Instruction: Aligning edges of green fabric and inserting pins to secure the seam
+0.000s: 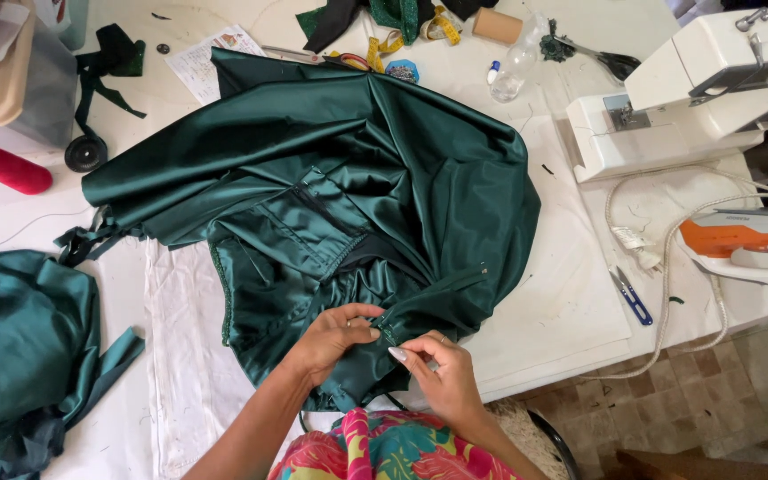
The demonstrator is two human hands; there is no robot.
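Observation:
A dark green satin garment (pixel 331 178) lies bunched across the white table, with a zip and seams showing near its middle. My left hand (pixel 335 338) pinches the garment's near edge between thumb and fingers. My right hand (pixel 442 378) sits right beside it, fingertips pinched at the same hem where small pins show. Both hands meet at the fabric's front fold, close to my body.
A white sewing machine (pixel 695 98) stands at the back right, an orange and white iron (pixel 744 244) beside it with its cord. Blue thread snips (pixel 630 296) lie near the edge. A red thread spool (pixel 6 167), more green fabric (pixel 20 347), scissors (pixel 602 55) and a bottle (pixel 513 67) surround the work.

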